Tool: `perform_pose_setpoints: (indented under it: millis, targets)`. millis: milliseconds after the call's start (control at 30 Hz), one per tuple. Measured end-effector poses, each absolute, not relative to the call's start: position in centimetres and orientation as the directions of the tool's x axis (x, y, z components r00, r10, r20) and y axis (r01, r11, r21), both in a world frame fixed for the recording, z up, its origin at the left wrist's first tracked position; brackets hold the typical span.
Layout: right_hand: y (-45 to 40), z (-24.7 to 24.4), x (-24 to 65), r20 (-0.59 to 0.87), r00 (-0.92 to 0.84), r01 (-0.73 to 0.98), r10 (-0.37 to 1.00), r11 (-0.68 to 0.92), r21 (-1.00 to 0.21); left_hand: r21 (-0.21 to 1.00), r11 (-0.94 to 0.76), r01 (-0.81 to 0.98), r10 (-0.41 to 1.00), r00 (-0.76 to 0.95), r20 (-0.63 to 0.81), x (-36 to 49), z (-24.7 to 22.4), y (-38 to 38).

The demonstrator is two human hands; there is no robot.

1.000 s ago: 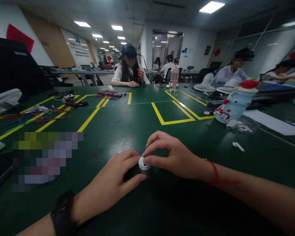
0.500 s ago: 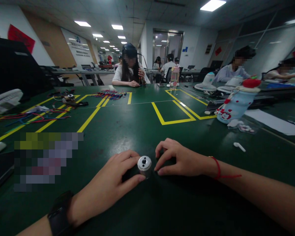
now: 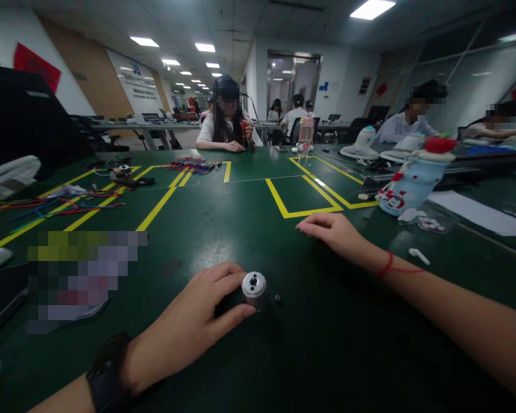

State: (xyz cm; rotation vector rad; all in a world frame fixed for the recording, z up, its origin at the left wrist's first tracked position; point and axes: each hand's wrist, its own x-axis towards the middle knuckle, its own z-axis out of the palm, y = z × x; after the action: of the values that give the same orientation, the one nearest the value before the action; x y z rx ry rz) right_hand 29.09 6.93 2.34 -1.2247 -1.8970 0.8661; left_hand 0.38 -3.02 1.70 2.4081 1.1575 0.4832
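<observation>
A silver metal cylinder (image 3: 254, 291) stands upright on the green table, with a dark centre hole and small holes in its top. My left hand (image 3: 202, 304) grips it from the left, thumb in front and fingers behind. Just right of the cylinder lies a tiny dark metal part (image 3: 277, 298), touched by nothing. Farther right and forward, my right hand (image 3: 329, 230) hovers over the table near the yellow tape; its fingers are closed together, and whether anything is between them is hidden.
Tangled wires (image 3: 191, 166) and red and blue cables (image 3: 81, 201) lie at the back left. At the right stand a blue bottle (image 3: 413, 182) and small white fans (image 3: 361, 144). A white earbud (image 3: 419, 256) rests near my right forearm. A person (image 3: 226, 120) sits opposite.
My right hand has moved forward and right, away from the cylinder, and its fingers have come together. The tiny part now shows on the table. My left hand keeps its grip.
</observation>
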Motion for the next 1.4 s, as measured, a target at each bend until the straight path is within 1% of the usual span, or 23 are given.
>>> perform_pose_setpoints:
  millis: [67,100,167,267,300,367,433,467,500,533,567,633,733,800,867,1000,1100,1167,1267,1333,1400]
  targets:
    - [8.2,1.7,30.3,0.222,-0.18,0.512,0.958,0.284,-0.811,0.508,-0.572,0.645,0.794,0.591,0.143,0.4,1.6,-3.1]
    - [8.7,1.4,30.7,0.232,-0.15,0.526,0.961,0.276,-0.804,0.506,-0.57,0.648,0.797,0.585,0.148,0.5,1.6,-3.1]
    - [9.1,1.1,31.1,0.244,-0.148,0.539,0.958,0.285,-0.792,0.504,-0.571,0.648,0.798,0.584,0.152,0.5,1.6,-3.3]
    - [8.0,1.7,30.4,0.257,-0.211,0.563,0.943,0.332,-0.757,0.502,-0.571,0.65,0.798,0.583,0.154,0.4,1.9,-3.6]
    - [7.2,2.1,29.9,0.257,-0.256,0.565,0.932,0.36,-0.742,0.501,-0.571,0.65,0.798,0.583,0.153,0.4,2.0,-3.7]
    - [5.4,3.0,28.5,0.23,-0.434,0.536,0.871,0.455,-0.711,0.503,-0.569,0.65,0.797,0.585,0.146,0.4,2.2,-3.7]
    - [3.6,3.7,27.0,0.169,-0.684,0.441,0.71,0.587,-0.679,0.506,-0.566,0.651,0.799,0.585,0.141,0.3,2.3,-3.7]
    - [2.8,3.9,26.3,0.159,-0.759,0.398,0.632,0.642,-0.656,0.503,-0.563,0.656,0.803,0.578,0.145,0.2,2.4,-3.7]
    - [2.1,4.0,25.7,0.151,-0.812,0.359,0.564,0.686,-0.632,0.503,-0.562,0.657,0.805,0.574,0.15,0.1,2.4,-3.8]
    - [1.6,4.0,25.1,0.155,-0.833,0.34,0.531,0.712,-0.614,0.501,-0.564,0.656,0.805,0.572,0.157,0.0,2.5,-3.8]
    - [1.1,4.1,24.7,0.175,-0.832,0.331,0.526,0.725,-0.604,0.501,-0.567,0.654,0.804,0.571,0.166,-0.1,2.5,-4.0]
    - [0.3,4.3,24.0,0.244,-0.789,0.321,0.564,0.716,-0.619,0.503,-0.57,0.649,0.802,0.571,0.172,-0.2,2.8,-4.5]
    - [-0.9,5.1,23.5,0.376,-0.663,0.291,0.647,0.686,-0.667,0.505,-0.571,0.647,0.801,0.574,0.171,0.0,3.1,-5.3]
    - [-1.6,5.6,23.2,0.428,-0.616,0.269,0.662,0.687,-0.675,0.495,-0.578,0.648,0.799,0.572,0.185,0.4,3.0,-5.6]
    - [-2.1,5.7,23.0,0.448,-0.613,0.254,0.651,0.7,-0.667,0.476,-0.59,0.652,0.795,0.571,0.205,0.8,2.6,-5.6]
    - [-2.5,5.6,22.9,0.414,-0.649,0.266,0.639,0.7,-0.663,0.458,-0.599,0.657,0.791,0.575,0.209,1.2,2.2,-5.4]
    - [-2.4,6.0,23.1,0.4,-0.592,0.287,0.7,0.646,-0.708,0.466,-0.592,0.658,0.793,0.577,0.193,1.0,2.6,-5.8]
    - [-1.6,6.2,23.7,0.396,-0.493,0.307,0.774,0.581,-0.754,0.475,-0.584,0.658,0.797,0.577,0.179,0.7,3.1,-6.1]
    - [1.1,5.3,25.5,0.364,-0.3,0.356,0.882,0.458,-0.814,0.493,-0.574,0.654,0.799,0.579,0.161,0.1,3.3,-6.2]
    - [3.5,3.9,26.9,0.308,-0.154,0.397,0.939,0.344,-0.851,0.502,-0.571,0.65,0.798,0.582,0.154,-0.2,3.1,-5.8]
    - [5.8,2.4,28.1,0.269,-0.084,0.407,0.96,0.279,-0.87,0.509,-0.567,0.648,0.8,0.582,0.15,-0.5,2.8,-5.2]
